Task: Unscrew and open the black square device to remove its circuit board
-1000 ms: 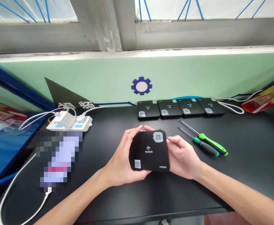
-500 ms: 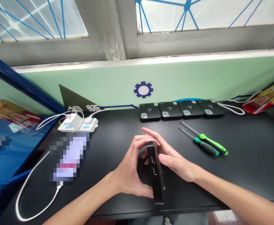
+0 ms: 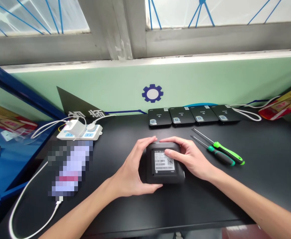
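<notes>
A black set-top box is between my two hands, its label side facing up. The white printed label carries barcodes and a QR code. My left hand grips the box from the left, fingers at the far edge and thumb along the near edge. With its thumb on the label and fingers at the far edge, my right hand holds the right side. Just right of that hand lie a dark-handled screwdriver and a bright green screwdriver.
Several similar black boxes stand in a row at the back of the black table. A white power strip with plugs sits left, above a blurred phone on a white cable. A red-and-yellow package is far right.
The box has turned from standing on edge, its ports facing me, to lying flat with the label up. My right thumb has moved onto the label.
</notes>
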`<state>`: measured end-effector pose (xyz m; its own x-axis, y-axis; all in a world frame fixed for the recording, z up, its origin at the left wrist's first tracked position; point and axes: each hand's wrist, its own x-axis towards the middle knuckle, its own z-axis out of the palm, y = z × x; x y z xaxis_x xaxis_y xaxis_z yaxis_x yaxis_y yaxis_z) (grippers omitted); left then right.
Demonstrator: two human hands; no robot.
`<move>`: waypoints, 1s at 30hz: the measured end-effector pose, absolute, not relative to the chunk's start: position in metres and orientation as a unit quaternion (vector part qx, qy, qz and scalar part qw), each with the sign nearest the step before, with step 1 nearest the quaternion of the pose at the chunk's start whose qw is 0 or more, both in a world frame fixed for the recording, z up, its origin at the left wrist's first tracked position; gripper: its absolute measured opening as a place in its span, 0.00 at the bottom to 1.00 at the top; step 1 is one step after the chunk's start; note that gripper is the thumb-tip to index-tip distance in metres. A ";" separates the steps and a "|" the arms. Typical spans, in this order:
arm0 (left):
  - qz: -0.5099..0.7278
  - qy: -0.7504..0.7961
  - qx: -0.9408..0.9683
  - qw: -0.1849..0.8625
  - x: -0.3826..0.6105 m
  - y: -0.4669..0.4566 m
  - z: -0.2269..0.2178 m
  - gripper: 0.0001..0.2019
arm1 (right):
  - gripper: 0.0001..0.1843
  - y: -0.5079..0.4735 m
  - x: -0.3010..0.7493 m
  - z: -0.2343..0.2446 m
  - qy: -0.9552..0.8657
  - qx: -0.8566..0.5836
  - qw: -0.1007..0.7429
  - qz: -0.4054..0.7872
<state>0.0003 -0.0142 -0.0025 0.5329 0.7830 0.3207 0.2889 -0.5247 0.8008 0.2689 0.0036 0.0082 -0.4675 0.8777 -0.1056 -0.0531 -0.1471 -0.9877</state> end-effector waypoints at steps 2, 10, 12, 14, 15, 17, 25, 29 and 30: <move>0.322 0.328 0.822 0.335 0.002 -0.013 -0.005 0.64 | 0.25 0.003 0.268 0.005 -0.562 -0.381 0.344 0.648; 0.308 0.346 0.835 0.297 0.011 -0.016 -0.002 0.64 | 0.24 -0.001 0.267 -0.004 -0.629 -0.447 0.329 0.544; 0.313 0.347 0.834 0.293 0.010 -0.016 -0.002 0.64 | 0.24 -0.001 0.267 -0.003 -0.647 -0.479 0.337 0.488; 0.311 0.347 0.834 0.295 0.009 -0.014 -0.004 0.65 | 0.23 0.000 0.269 0.002 -0.665 -0.509 0.352 0.419; 0.307 0.349 0.834 0.298 0.008 -0.014 -0.005 0.65 | 0.23 0.000 0.272 0.006 -0.676 -0.519 0.357 0.383; 0.296 0.355 0.830 0.311 0.007 -0.013 -0.008 0.67 | 0.21 -0.001 0.280 0.014 -0.699 -0.533 0.365 0.307; 0.251 0.367 0.813 0.376 0.005 -0.012 -0.004 0.70 | 0.17 -0.015 0.373 0.021 -0.689 -0.634 0.351 0.012; 0.245 0.368 0.812 0.381 0.005 -0.012 -0.002 0.68 | 0.20 -0.018 0.424 0.000 -0.682 -0.680 0.268 0.006; 0.243 0.369 0.812 0.382 0.005 -0.012 -0.002 0.68 | 0.22 -0.019 0.433 -0.006 -0.683 -0.685 0.253 0.016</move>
<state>0.0047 -0.0116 -0.0021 0.6089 0.7852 0.1123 0.4138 -0.4352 0.7996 0.4327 -0.0185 -0.0057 0.0661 0.9437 0.3240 0.9280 0.0612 -0.3674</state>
